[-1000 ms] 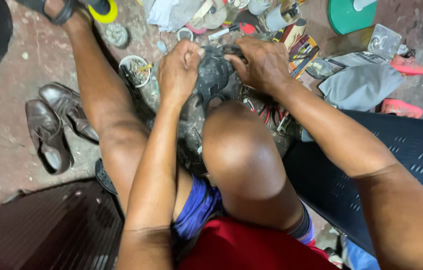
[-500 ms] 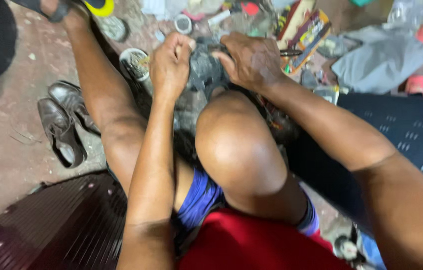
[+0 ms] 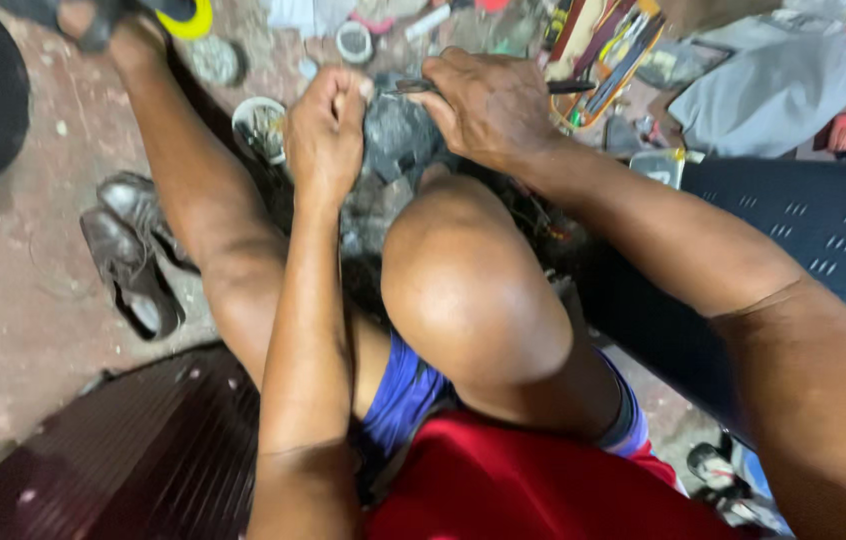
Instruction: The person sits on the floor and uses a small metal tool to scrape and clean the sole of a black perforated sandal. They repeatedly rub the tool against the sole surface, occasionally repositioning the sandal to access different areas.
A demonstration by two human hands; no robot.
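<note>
Floor clutter: round tin (image 3: 260,128) w/ bits, beside left hand (image 3: 326,135) gripping dark shoe (image 3: 395,140).

Both arms are bare from shoulder to wrist, with no sleeves, watch or rings to be seen on the left hand (image 3: 326,125) or the right hand (image 3: 488,110). The legs are bare too. Blue shorts (image 3: 405,395) show above red cloth (image 3: 533,490). A dark sandal (image 3: 63,14) straps the foot.

Two brown shoes (image 3: 133,250), one dark shoe (image 3: 393,140) in two hands, two round tins (image 3: 258,125).
</note>
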